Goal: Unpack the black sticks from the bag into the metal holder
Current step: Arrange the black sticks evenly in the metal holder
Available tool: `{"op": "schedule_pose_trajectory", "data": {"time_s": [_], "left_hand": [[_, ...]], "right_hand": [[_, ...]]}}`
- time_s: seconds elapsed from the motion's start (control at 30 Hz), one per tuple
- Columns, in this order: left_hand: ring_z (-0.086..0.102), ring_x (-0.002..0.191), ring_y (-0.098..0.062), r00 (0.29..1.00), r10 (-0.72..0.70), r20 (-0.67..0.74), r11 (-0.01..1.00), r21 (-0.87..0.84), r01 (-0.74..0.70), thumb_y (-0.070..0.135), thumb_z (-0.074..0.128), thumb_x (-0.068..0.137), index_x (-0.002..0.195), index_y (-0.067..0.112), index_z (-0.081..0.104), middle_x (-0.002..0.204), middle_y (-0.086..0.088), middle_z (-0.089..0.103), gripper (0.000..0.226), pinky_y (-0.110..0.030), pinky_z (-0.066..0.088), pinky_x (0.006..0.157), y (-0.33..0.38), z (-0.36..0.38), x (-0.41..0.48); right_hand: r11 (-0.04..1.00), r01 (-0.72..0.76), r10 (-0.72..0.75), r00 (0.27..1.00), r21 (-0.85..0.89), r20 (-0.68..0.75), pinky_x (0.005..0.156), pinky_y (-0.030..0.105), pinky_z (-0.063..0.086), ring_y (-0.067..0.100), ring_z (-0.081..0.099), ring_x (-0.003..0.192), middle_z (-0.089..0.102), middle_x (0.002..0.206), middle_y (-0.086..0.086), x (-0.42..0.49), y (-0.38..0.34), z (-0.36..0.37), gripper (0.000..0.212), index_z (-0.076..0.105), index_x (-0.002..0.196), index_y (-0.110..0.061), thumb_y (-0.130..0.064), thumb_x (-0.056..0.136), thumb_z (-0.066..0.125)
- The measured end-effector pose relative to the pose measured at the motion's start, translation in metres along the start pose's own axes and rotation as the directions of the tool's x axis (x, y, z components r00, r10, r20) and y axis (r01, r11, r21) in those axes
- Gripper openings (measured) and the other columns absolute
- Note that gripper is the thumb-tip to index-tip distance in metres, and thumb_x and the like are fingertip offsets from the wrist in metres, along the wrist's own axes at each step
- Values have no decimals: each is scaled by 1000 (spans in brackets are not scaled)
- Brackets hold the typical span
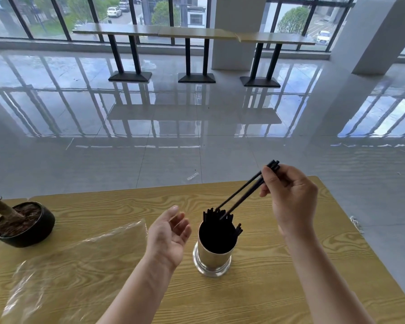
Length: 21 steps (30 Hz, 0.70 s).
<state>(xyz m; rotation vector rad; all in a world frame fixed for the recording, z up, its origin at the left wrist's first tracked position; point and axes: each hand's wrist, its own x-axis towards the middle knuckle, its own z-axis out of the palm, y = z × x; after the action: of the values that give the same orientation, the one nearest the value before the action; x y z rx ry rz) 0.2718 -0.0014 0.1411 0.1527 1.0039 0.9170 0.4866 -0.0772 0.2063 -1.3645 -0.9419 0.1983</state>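
Note:
A shiny metal holder (212, 258) stands upright on the wooden table (290, 288), with several black sticks standing in it. My right hand (290, 195) grips a few black sticks (243, 195) by their upper ends, above and right of the holder. They slant down to the left, and their lower tips are at the holder's mouth among the others. My left hand (167, 235) hovers just left of the holder, palm up, fingers apart, holding nothing. The clear plastic bag (75, 265) lies flat on the table to the left. No sticks show in it.
A black bowl-shaped pot (24, 226) with soil and a cut stump sits at the table's far left. The table's far edge runs just beyond the holder, its right edge near my right arm. Beyond lie a glossy tiled floor and long tables (192, 33) by the windows.

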Motion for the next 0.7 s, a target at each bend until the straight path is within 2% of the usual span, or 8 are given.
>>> {"op": "schedule_pose_trajectory", "data": {"time_s": [0.07, 0.13, 0.2, 0.3, 0.37, 0.4, 0.53, 0.7], "left_hand": [[60, 57, -15, 997, 75, -18, 989, 130, -72, 7, 64, 88, 95, 10, 68, 68, -3, 66, 9, -27, 52, 50, 1, -10, 8], [61, 60, -16, 981, 195, 16, 910, 369, -187, 4, 64, 89, 100, 10, 69, 72, -3, 67, 14, -28, 52, 51, -3, -15, 13], [63, 69, -16, 945, 304, 119, 717, 625, -309, 7, 67, 88, 109, 15, 68, 82, -4, 68, 23, -29, 55, 56, -11, -18, 16], [65, 82, -17, 886, 356, 298, 371, 825, -427, 17, 71, 86, 120, 26, 62, 95, -1, 66, 37, -37, 60, 72, -22, -19, 16], [64, 86, -15, 850, 365, 380, 189, 864, -467, 23, 71, 85, 129, 27, 57, 100, 2, 62, 47, -38, 58, 81, -27, -18, 16], [63, 87, -13, 837, 367, 405, 135, 867, -479, 24, 71, 85, 133, 26, 55, 101, 3, 60, 50, -38, 57, 83, -29, -17, 17], [60, 87, -12, 817, 363, 448, 21, 872, -488, 24, 68, 87, 139, 23, 52, 106, 4, 56, 55, -37, 55, 85, -37, -15, 18], [56, 105, -17, 770, 356, 529, -91, 840, -535, 26, 63, 88, 144, 26, 46, 117, 4, 53, 59, -35, 51, 90, -45, -10, 19]], "right_hand": [[992, 21, -13, 998, -121, 63, 53, 16, 53, 10, 67, 51, 72, 63, -7, -4, 7, -6, 10, 72, 84, -34, -29, 92, 71], [974, 4, 31, 988, -228, 150, 53, 23, 57, 11, 68, 53, 71, 62, -5, -12, 17, -4, 8, 71, 87, -31, -24, 92, 72], [952, -27, 102, 967, -305, 234, 55, 31, 60, 10, 68, 54, 70, 62, -3, -22, 29, 3, 3, 72, 89, -21, -19, 91, 72], [913, -71, 205, 932, -402, 300, 55, 19, 57, 3, 68, 54, 71, 62, -6, -37, 43, 16, 10, 71, 83, -23, -18, 91, 74], [893, -119, 282, 900, -433, 334, 52, 17, 55, 0, 68, 53, 71, 63, -7, -44, 49, 24, 11, 70, 80, -21, -19, 91, 74], [879, -123, 308, 884, -461, 352, 51, 20, 57, 0, 69, 52, 71, 65, -7, -47, 52, 28, 11, 70, 81, -20, -19, 91, 73], [807, -96, 392, 825, -583, 406, 54, 33, 61, 3, 69, 51, 71, 66, -5, -50, 54, 40, 12, 68, 81, -17, -21, 92, 71], [747, -22, 411, 800, -665, 436, 61, 37, 61, 12, 71, 58, 73, 75, -1, -47, 48, 48, 10, 71, 86, -13, -22, 91, 71]]}}
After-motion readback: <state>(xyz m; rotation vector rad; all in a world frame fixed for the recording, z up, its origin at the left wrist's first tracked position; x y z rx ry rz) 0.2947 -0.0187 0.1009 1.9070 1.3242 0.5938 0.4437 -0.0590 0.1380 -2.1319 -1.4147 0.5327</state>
